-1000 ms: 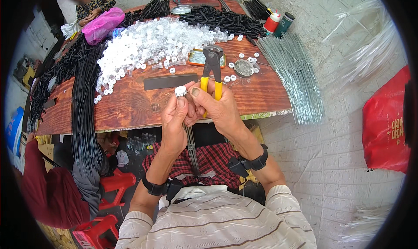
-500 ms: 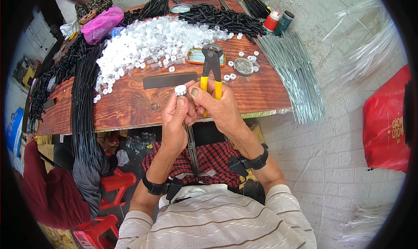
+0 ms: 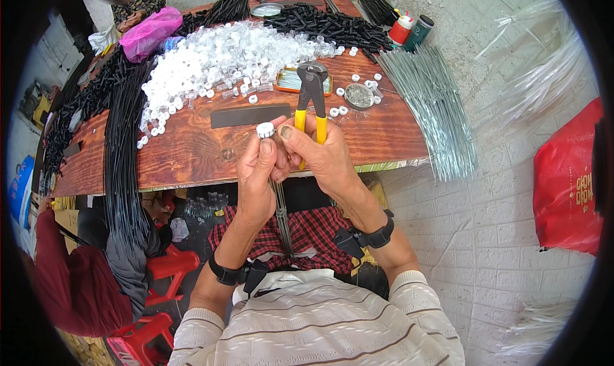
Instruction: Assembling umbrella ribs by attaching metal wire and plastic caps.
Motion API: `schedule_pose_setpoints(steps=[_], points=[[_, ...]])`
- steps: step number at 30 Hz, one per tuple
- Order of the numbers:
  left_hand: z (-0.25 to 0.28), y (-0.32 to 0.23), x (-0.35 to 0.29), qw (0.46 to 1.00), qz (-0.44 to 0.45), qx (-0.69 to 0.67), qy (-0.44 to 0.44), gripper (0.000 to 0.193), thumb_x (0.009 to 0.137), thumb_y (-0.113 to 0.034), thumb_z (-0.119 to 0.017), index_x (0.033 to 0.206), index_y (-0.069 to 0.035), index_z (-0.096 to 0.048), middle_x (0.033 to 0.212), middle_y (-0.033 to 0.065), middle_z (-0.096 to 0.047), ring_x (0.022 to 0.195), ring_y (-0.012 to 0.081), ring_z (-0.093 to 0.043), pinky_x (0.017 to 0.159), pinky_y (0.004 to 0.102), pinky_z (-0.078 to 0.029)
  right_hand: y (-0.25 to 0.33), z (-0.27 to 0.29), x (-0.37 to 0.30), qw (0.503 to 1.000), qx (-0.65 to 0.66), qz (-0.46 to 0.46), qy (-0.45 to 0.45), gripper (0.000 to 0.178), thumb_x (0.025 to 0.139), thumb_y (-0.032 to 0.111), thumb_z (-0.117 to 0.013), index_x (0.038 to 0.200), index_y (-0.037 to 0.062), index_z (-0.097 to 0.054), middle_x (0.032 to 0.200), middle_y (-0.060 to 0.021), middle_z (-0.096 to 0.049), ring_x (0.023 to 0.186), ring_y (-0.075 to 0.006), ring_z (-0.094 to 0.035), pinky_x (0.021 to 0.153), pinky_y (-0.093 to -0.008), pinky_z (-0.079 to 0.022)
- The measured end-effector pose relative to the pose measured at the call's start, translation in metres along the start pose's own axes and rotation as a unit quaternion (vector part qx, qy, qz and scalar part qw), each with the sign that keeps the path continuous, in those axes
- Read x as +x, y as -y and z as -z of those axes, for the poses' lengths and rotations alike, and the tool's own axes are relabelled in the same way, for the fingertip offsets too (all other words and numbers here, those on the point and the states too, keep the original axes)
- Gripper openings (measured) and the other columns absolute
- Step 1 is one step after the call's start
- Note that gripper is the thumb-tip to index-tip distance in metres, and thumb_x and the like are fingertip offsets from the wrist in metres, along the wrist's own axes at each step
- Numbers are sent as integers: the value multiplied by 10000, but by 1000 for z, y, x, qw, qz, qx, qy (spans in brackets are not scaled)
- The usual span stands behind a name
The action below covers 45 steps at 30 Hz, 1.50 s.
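Between the thumb and fingers of my left hand [image 3: 258, 168] is a small white ribbed plastic cap [image 3: 265, 131], held just above the table's front edge. My right hand [image 3: 323, 152] has black end-cutting pincers [image 3: 313, 88] with yellow handles in its palm, jaws pointing up and away from me. Its thumb and forefinger pinch close beside the cap; what lies between these fingertips is too small to make out. A bundle of thin metal wires [image 3: 281, 219] hangs below my hands towards my lap, over a red-and-black checked cloth [image 3: 320, 228].
Beyond my hands, a flat dark bar [image 3: 249, 115] lies on the wooden table [image 3: 185, 164]. Behind it spreads a heap of clear and white plastic pieces [image 3: 224, 56]. Silvery wires [image 3: 432, 110] overhang the right edge, black rods [image 3: 125, 129] the left. A small round tin [image 3: 358, 96] stands nearby.
Almost nothing differs: both hands keep their hold on the cap and pincers. The view has shifted very slightly.
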<state>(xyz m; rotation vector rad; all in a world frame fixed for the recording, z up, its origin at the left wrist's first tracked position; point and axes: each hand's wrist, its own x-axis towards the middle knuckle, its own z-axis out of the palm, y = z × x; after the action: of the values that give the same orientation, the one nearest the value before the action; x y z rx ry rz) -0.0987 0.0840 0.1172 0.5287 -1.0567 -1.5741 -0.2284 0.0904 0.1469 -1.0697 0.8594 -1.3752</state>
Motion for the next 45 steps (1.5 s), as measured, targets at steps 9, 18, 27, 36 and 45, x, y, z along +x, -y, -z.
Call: schedule_pose_setpoints(steps=[9,18,27,36,45], points=[[-4,-1,0,1000,-5,9,-17,498,1003,-371,-494,1315,17,-484,708,-36,-494,586,19,-398,509,176,-286,-1,0,1,1000,-15,8,-12,224,933,185,-628,1038,-12,-632,706,16,-578,596,-30,-505,518,-192,-425],[7,-1,1,999,21,-30,31,542,1007,-404,-469,1375,-8,-434,703,-55,-440,560,12,-354,484,168,-263,3,-3,6,998,-57,12,-5,183,926,189,-646,952,10,-622,687,21,-575,561,-31,-486,504,-197,-402],[19,-8,4,995,1,-76,61,627,1006,-422,-450,1458,-19,-290,668,-38,-383,530,22,-323,463,178,-246,53,34,-23,936,-271,-192,117,374,974,408,-521,844,61,-569,633,14,-542,524,-65,-513,476,-216,-408],[10,-6,0,999,-5,27,30,519,1017,-387,-447,1394,-37,-375,624,-65,-316,522,22,-289,467,184,-233,83,22,-15,857,-436,-208,181,392,964,403,-538,892,21,-595,622,-41,-584,509,-122,-573,472,-287,-451],[1,7,11,988,-63,131,-56,455,1028,-392,-407,1293,-25,-449,613,-72,-297,505,19,-273,454,200,-232,73,25,-6,773,-605,-70,177,317,985,325,-517,878,35,-591,623,-22,-592,562,-104,-578,510,-274,-449]])
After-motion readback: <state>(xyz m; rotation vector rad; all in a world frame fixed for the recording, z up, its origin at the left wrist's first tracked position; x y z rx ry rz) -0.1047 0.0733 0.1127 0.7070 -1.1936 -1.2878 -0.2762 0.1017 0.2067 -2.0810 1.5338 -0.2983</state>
